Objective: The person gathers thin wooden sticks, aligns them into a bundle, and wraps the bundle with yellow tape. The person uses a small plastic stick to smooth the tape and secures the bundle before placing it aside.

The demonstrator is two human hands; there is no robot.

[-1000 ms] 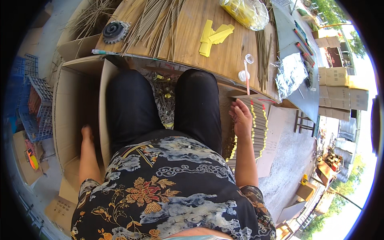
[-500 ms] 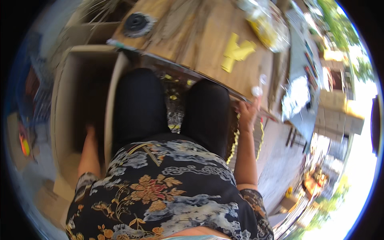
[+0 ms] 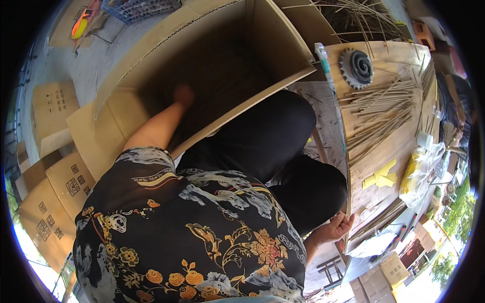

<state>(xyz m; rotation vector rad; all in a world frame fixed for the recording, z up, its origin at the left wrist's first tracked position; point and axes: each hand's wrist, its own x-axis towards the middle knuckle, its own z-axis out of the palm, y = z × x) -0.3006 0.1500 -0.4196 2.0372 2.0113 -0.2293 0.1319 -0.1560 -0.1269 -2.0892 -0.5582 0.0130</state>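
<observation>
My left forearm reaches down into a large open cardboard box on my left. Inside it, my left hand is in dark shadow; its fingers and anything in them cannot be made out. My right hand is at the near edge of the wooden table, on my right. Its fingers are curled together, and whatever they may grip is hidden. On the tabletop lie thin brown sticks, folded yellow strips and a dark spiral coil with a notched rim.
A clear plastic bag with yellow contents rests on the table's far side. Printed cartons stand behind me at left. A blue crate sits beyond the box. At far right is another person. More cartons stand at lower right.
My view and body have turned left toward the box, which now fills the upper middle. My left hand remains inside it. My right hand's fingers, earlier extended on the table edge, are now curled.
</observation>
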